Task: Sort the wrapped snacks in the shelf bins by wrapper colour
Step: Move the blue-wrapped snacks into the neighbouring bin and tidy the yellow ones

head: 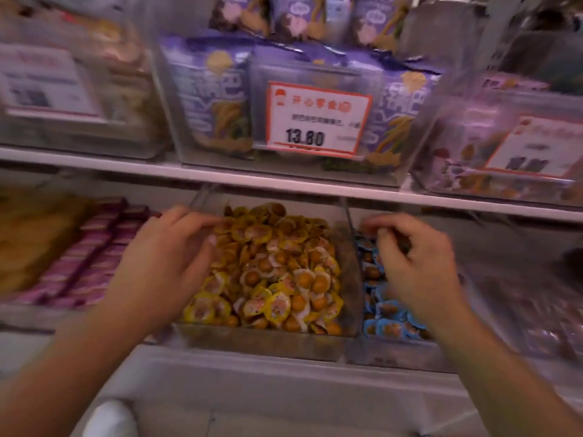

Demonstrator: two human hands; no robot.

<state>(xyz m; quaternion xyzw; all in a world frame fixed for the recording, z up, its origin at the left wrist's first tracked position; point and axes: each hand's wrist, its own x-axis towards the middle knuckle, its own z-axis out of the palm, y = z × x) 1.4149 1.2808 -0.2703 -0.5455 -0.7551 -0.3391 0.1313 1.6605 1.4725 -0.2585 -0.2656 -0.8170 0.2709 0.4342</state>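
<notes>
- You face a shop shelf. Two clear bins sit side by side on the lower shelf, and both your hands reach into them.
- The middle bin (351, 310) holds a heap of yellow-wrapped snacks (277, 272); the bin to its right (394, 354) holds blue-wrapped snacks (389, 320). A clear wall stands between them.
- Your left hand (167, 263) hovers at the left edge of the yellow heap, fingers loosely curled with the tips down among the wrappers. Whether it is pinching one cannot be told.
- Your right hand (413, 263) is over the back half of the blue bin, fingers bent in towards the thumb. It seems to be pinching something small, but blur hides what.
- The relation that matters: each heap lies straight under the fingertips of the hand on its own side, so the left hand is nearer yellow and the right nearer blue. A stray piece would have to cross the wall sideways towards the other hand.
- The snacks are small round packets with no clear long axis.
- Above, a price tag (317, 119) reads 13.80 in front of purple snack bags (211, 89).
</notes>
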